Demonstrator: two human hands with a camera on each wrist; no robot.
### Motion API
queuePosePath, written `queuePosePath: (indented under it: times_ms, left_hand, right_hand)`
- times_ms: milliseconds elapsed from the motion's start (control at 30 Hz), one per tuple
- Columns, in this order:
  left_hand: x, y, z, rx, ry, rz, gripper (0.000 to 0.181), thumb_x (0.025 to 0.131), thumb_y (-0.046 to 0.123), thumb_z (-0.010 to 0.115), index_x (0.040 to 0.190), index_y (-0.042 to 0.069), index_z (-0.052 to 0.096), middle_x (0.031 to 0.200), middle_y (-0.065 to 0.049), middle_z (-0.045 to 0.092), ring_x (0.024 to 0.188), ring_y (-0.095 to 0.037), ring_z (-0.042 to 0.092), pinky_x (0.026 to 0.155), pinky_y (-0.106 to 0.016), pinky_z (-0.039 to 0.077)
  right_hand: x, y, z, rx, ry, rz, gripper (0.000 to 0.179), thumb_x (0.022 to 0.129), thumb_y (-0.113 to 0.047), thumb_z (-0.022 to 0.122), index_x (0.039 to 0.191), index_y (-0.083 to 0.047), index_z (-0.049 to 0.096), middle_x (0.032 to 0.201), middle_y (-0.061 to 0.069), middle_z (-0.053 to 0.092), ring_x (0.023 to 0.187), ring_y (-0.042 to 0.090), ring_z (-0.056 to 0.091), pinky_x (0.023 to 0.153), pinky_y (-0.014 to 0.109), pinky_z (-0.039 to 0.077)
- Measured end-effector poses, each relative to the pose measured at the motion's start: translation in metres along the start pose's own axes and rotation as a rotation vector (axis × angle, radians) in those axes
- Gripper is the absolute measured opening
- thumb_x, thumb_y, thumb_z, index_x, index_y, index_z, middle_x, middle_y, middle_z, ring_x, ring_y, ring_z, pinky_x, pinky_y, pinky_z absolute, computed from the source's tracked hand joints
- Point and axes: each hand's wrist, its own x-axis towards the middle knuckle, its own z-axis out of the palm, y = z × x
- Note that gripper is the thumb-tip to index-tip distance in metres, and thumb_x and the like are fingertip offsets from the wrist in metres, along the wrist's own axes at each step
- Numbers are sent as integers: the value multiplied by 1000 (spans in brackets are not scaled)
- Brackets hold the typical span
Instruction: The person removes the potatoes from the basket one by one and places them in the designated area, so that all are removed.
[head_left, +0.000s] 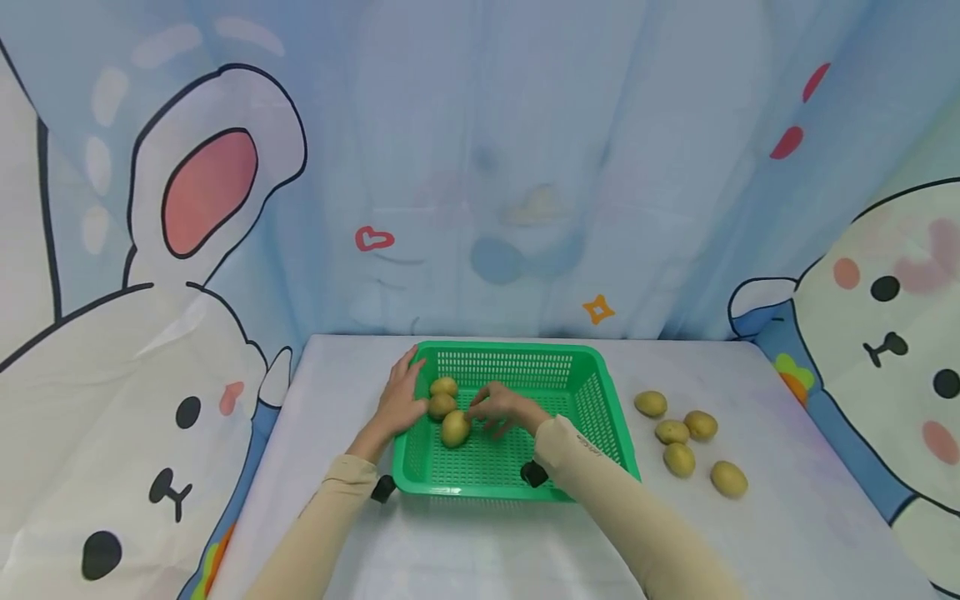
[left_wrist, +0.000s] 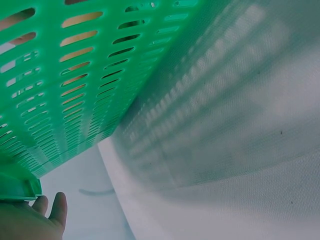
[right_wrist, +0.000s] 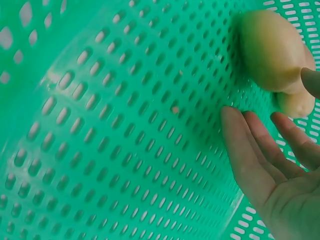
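Observation:
A green plastic basket with slotted walls stands on the white-covered table. Three yellow potatoes lie along its left side: a back one, a middle one and a larger front one. My left hand holds the basket's left rim, its thumb on the inner side; in the left wrist view its fingertips show past the rim. Inside the basket, my right hand is just right of the front potato. The right wrist view shows its fingers extended and its thumb beside a potato, contact unclear.
Several loose potatoes lie on the table to the right of the basket. A blue curtain with cartoon prints hangs behind and at both sides. Black wrist devices sit on both wrists.

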Motion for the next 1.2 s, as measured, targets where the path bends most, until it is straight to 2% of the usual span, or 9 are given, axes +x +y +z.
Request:
queuePosePath:
  times_ms: [333,700,933,1200]
  left_hand:
    - [2,-1,2,17,5,6,76,72,0,50,146,-8,37,162,-15,14,147,-35,16,113,-56,26]
    - [0,-1,1,26,4,8,75,72,0,50,146,-9,38,162,-17,15,147,-36,16,113,-55,26]
    - [-1,-1,3,19,14,15,74,73,0,51,145,-9,39,162,-16,16,147,-36,16,113,-56,26]
    - [-1,2,1,13,5,3,75,72,-2,50,145,-10,38,162,-17,15,147,-37,15,112,-58,25]
  right_hand:
    - [9,-5,10,5,-29,-5,47,89,-19,71,126,8,58,111,21,66,93,39,69,71,46,58]
    - [11,-7,13,-23,-11,-45,25,90,-13,68,105,7,71,99,18,68,84,34,71,71,44,59]
    - [-3,0,-7,-64,66,-56,22,90,-10,67,104,6,73,100,18,68,80,28,70,69,42,59]
    - [-26,5,-45,-32,123,-74,30,89,-14,67,112,6,67,105,23,65,85,37,71,73,47,58]
